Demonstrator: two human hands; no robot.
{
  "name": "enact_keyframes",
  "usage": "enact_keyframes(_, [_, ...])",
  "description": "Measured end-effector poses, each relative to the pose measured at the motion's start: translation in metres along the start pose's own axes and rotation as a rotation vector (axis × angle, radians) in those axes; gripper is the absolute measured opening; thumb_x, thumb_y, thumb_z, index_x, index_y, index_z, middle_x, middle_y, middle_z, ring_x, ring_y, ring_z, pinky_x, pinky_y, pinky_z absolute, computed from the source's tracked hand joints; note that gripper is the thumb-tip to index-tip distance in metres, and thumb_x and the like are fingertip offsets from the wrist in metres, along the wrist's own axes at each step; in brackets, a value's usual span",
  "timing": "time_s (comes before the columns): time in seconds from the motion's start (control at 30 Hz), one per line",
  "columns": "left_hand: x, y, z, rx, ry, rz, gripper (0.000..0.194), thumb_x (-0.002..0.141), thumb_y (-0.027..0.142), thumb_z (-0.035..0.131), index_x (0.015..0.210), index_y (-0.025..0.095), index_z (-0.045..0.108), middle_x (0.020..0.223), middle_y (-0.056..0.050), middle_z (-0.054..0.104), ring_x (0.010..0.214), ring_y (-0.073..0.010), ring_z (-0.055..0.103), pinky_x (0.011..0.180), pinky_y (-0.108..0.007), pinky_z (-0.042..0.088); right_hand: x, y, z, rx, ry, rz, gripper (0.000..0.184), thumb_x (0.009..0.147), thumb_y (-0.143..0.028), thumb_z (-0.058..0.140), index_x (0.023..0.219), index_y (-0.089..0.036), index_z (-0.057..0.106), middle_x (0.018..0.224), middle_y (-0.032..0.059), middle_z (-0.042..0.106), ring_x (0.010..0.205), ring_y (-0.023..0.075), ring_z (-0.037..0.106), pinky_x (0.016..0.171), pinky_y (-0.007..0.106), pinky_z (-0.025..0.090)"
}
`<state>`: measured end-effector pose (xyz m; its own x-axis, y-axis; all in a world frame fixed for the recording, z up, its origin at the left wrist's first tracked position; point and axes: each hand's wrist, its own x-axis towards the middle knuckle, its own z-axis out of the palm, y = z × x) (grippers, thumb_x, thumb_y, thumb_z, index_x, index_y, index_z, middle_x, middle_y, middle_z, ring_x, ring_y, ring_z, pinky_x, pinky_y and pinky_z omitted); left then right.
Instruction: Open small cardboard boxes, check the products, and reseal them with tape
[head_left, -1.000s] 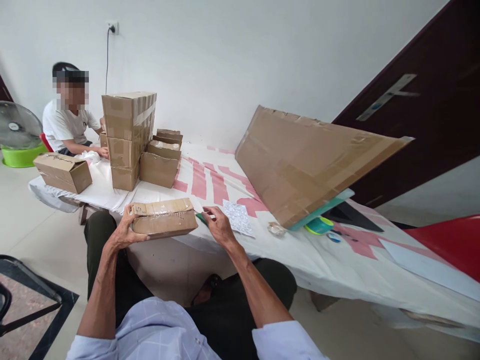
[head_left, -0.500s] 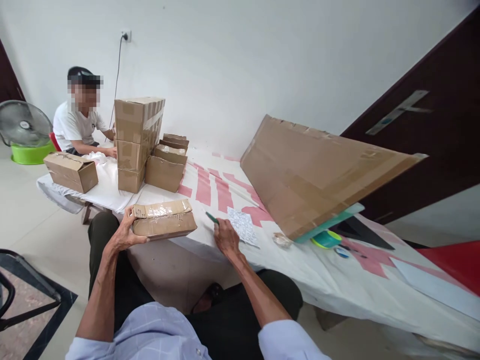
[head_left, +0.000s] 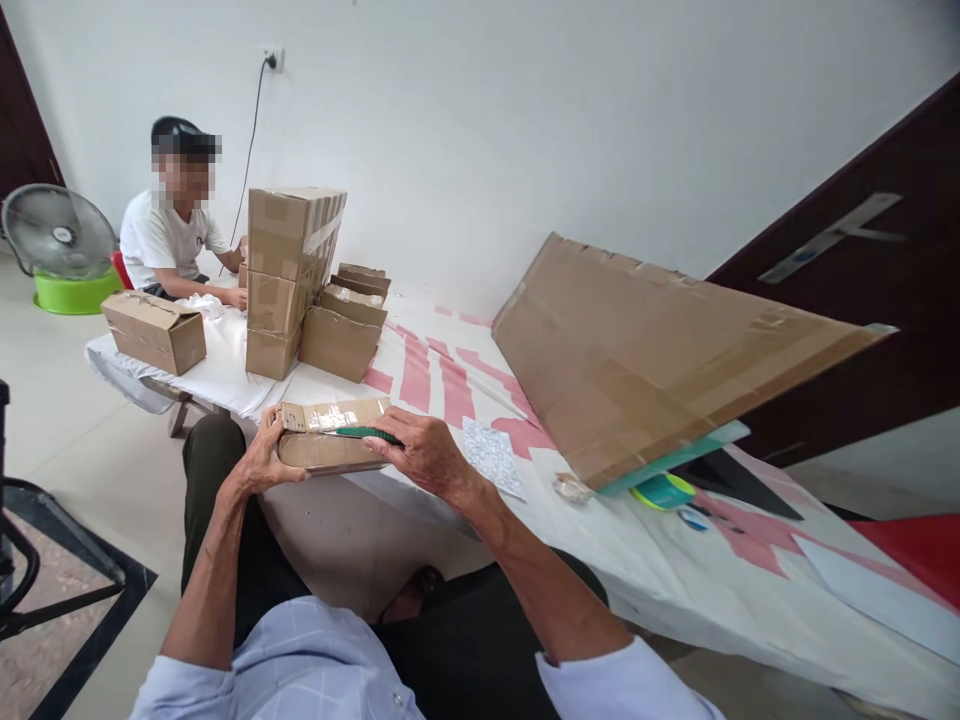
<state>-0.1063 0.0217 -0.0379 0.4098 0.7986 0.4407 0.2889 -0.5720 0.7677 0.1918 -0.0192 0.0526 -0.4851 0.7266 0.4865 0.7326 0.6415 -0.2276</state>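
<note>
My left hand (head_left: 262,455) grips the left end of a small cardboard box (head_left: 322,455), held over the table's near edge. Clear tape shines on the box's top, and a seam runs along its length. In my right hand (head_left: 431,452) is a green utility knife (head_left: 366,432), fingers closed round its handle. The knife lies along the seam with its tip pointing left; how deep the blade sits cannot be made out.
Taped boxes stand stacked (head_left: 276,235) beside opened boxes (head_left: 341,342); a separate box (head_left: 154,332) is further left. A large cardboard sheet (head_left: 660,350) leans at right near a tape roll (head_left: 664,491). Across the table sits another person (head_left: 169,235).
My right hand first drew the knife away to the right of the box, then brought it back left onto the top seam. My left hand keeps its hold on the box.
</note>
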Motion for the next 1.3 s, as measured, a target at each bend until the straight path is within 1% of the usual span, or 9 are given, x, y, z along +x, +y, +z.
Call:
enact_keyframes(0.23, [0.000, -0.003, 0.003, -0.019, -0.002, 0.007, 0.091, 0.063, 0.035, 0.095, 0.145, 0.024, 0.058, 0.144, -0.012, 0.041, 0.144, -0.0379, 0.039, 0.129, -0.056, 0.033, 0.017, 0.000, -0.002, -0.187, -0.084, -0.117, 0.030, 0.107, -0.042, 0.057, 0.094, -0.023, 0.077, 0.087, 0.0049, 0.071, 0.079, 0.0185, 0.064, 0.065, 0.029, 0.039])
enact_keyframes(0.5, [-0.001, -0.005, 0.005, 0.008, -0.009, 0.031, 0.095, 0.064, 0.038, 0.096, 0.148, 0.022, 0.054, 0.147, -0.014, 0.039, 0.143, -0.0380, 0.038, 0.128, -0.058, 0.033, 0.034, -0.015, -0.004, -0.418, -0.259, -0.085, 0.024, 0.107, -0.037, 0.061, 0.101, -0.019, 0.075, 0.097, 0.0069, 0.074, 0.084, 0.0172, 0.066, 0.062, 0.028, 0.033])
enact_keyframes(0.67, [0.001, -0.002, 0.007, 0.020, -0.029, 0.042, 0.086, 0.063, 0.036, 0.096, 0.140, 0.021, 0.060, 0.145, -0.014, 0.042, 0.142, -0.0383, 0.039, 0.127, -0.057, 0.034, 0.036, -0.022, -0.004, -0.502, -0.362, -0.061, 0.025, 0.105, -0.041, 0.065, 0.101, -0.019, 0.076, 0.098, 0.0069, 0.074, 0.083, 0.0167, 0.067, 0.061, 0.027, 0.032])
enact_keyframes(0.83, [0.001, -0.001, 0.006, 0.037, -0.030, 0.036, 0.080, 0.064, 0.033, 0.094, 0.136, 0.021, 0.062, 0.142, -0.013, 0.043, 0.140, -0.0367, 0.040, 0.126, -0.055, 0.036, 0.029, -0.018, -0.020, -0.542, -0.391, -0.023, 0.023, 0.107, -0.038, 0.062, 0.103, -0.021, 0.077, 0.103, 0.0078, 0.075, 0.087, 0.0175, 0.069, 0.061, 0.027, 0.034])
enact_keyframes(1.0, [0.001, 0.000, 0.006, 0.035, -0.025, 0.036, 0.073, 0.064, 0.027, 0.091, 0.131, 0.020, 0.063, 0.143, -0.012, 0.042, 0.141, -0.0357, 0.041, 0.126, -0.052, 0.037, 0.012, 0.001, -0.044, -0.660, -0.437, 0.107, 0.026, 0.107, -0.039, 0.059, 0.104, -0.020, 0.078, 0.100, 0.0096, 0.075, 0.084, 0.0192, 0.069, 0.058, 0.027, 0.030])
enact_keyframes(1.07, [0.002, 0.001, 0.006, 0.031, -0.037, 0.034, 0.076, 0.064, 0.027, 0.091, 0.134, 0.020, 0.062, 0.143, -0.012, 0.042, 0.141, -0.0352, 0.042, 0.126, -0.052, 0.036, 0.002, 0.013, -0.054, -0.660, -0.417, 0.111, 0.027, 0.107, -0.039, 0.059, 0.102, -0.020, 0.078, 0.100, 0.0097, 0.075, 0.084, 0.0193, 0.069, 0.059, 0.027, 0.030])
enact_keyframes(1.13, [0.002, 0.000, 0.006, 0.022, -0.045, 0.030, 0.078, 0.065, 0.029, 0.091, 0.136, 0.020, 0.061, 0.144, -0.012, 0.041, 0.142, -0.0351, 0.041, 0.127, -0.052, 0.035, -0.010, 0.028, -0.065, -0.632, -0.341, 0.112, 0.030, 0.107, -0.040, 0.057, 0.101, -0.021, 0.078, 0.099, 0.0093, 0.075, 0.084, 0.0196, 0.069, 0.060, 0.028, 0.032])
enact_keyframes(1.23, [0.002, -0.001, 0.002, 0.025, -0.034, 0.012, 0.079, 0.066, 0.033, 0.091, 0.138, 0.020, 0.061, 0.146, -0.013, 0.041, 0.145, -0.0360, 0.040, 0.128, -0.054, 0.033, -0.033, 0.059, -0.073, -0.539, -0.112, 0.187, 0.036, 0.107, -0.045, 0.053, 0.100, -0.021, 0.079, 0.097, 0.0095, 0.076, 0.085, 0.0213, 0.069, 0.065, 0.029, 0.038])
enact_keyframes(1.3, [0.003, -0.002, 0.000, 0.038, -0.026, 0.004, 0.083, 0.066, 0.034, 0.092, 0.140, 0.020, 0.060, 0.146, -0.013, 0.041, 0.145, -0.0365, 0.040, 0.129, -0.055, 0.032, -0.050, 0.081, -0.063, -0.442, 0.076, 0.291, 0.040, 0.106, -0.048, 0.049, 0.103, -0.022, 0.079, 0.099, 0.0106, 0.077, 0.089, 0.0235, 0.070, 0.070, 0.031, 0.043])
